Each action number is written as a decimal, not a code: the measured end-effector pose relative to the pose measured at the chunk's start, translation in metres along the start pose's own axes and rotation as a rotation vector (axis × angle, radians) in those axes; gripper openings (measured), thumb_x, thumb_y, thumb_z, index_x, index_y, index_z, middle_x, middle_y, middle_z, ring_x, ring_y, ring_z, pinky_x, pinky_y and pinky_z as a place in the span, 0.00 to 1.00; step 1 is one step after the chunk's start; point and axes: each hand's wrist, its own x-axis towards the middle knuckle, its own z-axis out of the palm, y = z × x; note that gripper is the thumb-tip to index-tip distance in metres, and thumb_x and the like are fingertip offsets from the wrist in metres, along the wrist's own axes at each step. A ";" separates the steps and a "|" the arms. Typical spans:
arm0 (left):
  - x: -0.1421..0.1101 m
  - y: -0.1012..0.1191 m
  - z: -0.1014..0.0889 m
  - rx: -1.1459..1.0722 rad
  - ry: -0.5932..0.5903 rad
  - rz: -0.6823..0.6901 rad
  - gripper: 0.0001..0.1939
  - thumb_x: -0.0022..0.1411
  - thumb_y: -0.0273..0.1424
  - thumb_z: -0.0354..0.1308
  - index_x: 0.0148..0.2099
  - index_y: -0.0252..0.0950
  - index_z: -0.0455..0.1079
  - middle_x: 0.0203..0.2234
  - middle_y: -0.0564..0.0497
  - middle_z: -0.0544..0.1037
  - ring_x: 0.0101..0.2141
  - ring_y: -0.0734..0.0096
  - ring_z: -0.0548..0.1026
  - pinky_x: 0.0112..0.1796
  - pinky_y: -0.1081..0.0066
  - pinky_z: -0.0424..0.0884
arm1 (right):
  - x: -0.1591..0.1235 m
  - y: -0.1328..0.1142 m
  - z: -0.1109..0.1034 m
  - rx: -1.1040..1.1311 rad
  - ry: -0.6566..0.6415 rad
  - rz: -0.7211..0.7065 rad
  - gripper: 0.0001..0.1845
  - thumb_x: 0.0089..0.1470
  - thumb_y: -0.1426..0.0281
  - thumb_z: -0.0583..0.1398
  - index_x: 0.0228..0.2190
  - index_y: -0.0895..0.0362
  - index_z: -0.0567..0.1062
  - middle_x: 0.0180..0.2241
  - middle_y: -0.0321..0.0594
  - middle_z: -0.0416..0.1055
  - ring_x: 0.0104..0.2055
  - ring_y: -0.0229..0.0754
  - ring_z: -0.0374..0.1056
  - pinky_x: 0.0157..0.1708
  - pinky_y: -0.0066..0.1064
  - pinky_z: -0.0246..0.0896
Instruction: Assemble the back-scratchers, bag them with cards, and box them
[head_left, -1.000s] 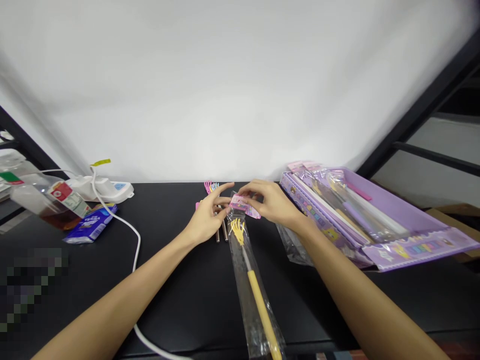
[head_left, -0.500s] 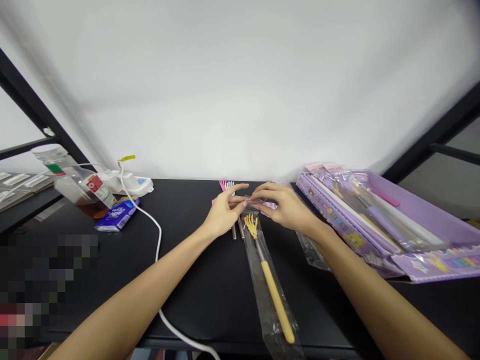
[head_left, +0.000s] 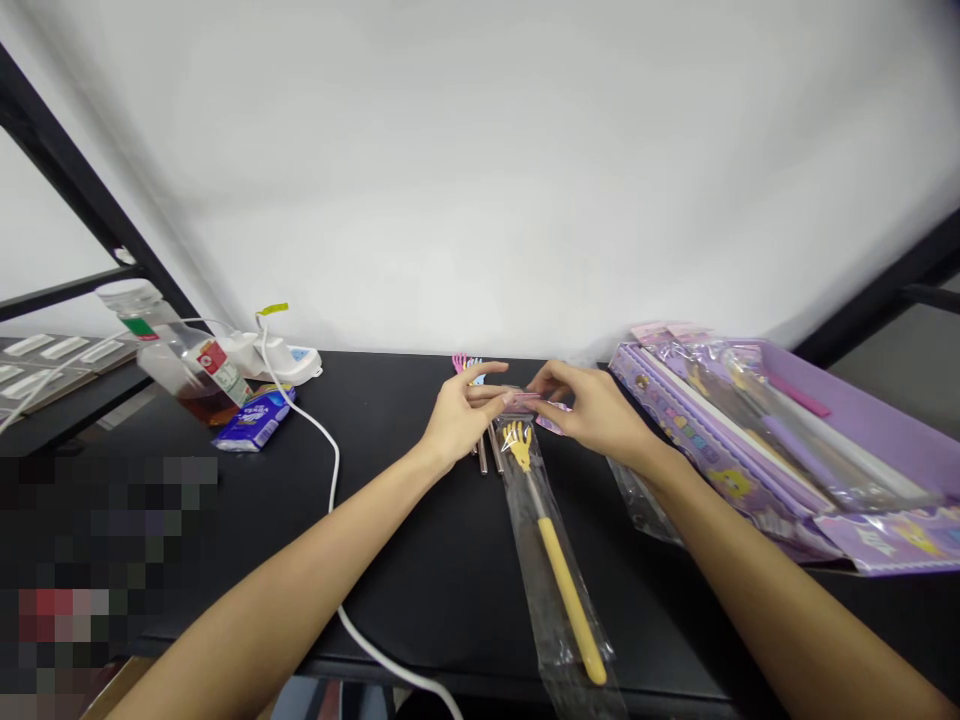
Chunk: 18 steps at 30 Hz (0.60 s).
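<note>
A yellow back scratcher [head_left: 566, 578] with a hand-shaped head lies lengthwise on the black table inside a clear plastic bag [head_left: 574, 692], its head at the far end. My left hand [head_left: 463, 415] pinches the bag's top edge between thumb and fingers. From the other side, my right hand [head_left: 581, 408] also has its fingertips closed on that edge. Between them a pinkish strip [head_left: 523, 401] shows at the bag's mouth, partly hidden by fingers. Behind my left hand lie several back scratchers with pink and blue heads [head_left: 460, 364], mostly covered.
At right a purple display box [head_left: 862, 430] holds several bagged back scratchers. Another clear bag [head_left: 643, 503] lies under my right forearm. On the left are a bottle [head_left: 191, 365], a blue tissue pack [head_left: 256, 418], a power strip [head_left: 296, 365] and a white cable [head_left: 334, 470] crossing the table.
The whole view has shifted, so everything sits slightly farther right. My fingertips have moved a little at the bag's top, and my right fingers look more curled. The scratcher stays in the bag.
</note>
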 end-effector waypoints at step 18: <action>-0.003 0.006 0.004 -0.068 0.057 -0.050 0.23 0.52 0.25 0.71 0.51 0.33 0.73 0.36 0.44 0.85 0.39 0.61 0.83 0.48 0.60 0.76 | 0.003 -0.003 -0.004 0.440 -0.032 0.330 0.16 0.48 0.58 0.68 0.33 0.57 0.78 0.27 0.41 0.80 0.30 0.44 0.75 0.28 0.30 0.63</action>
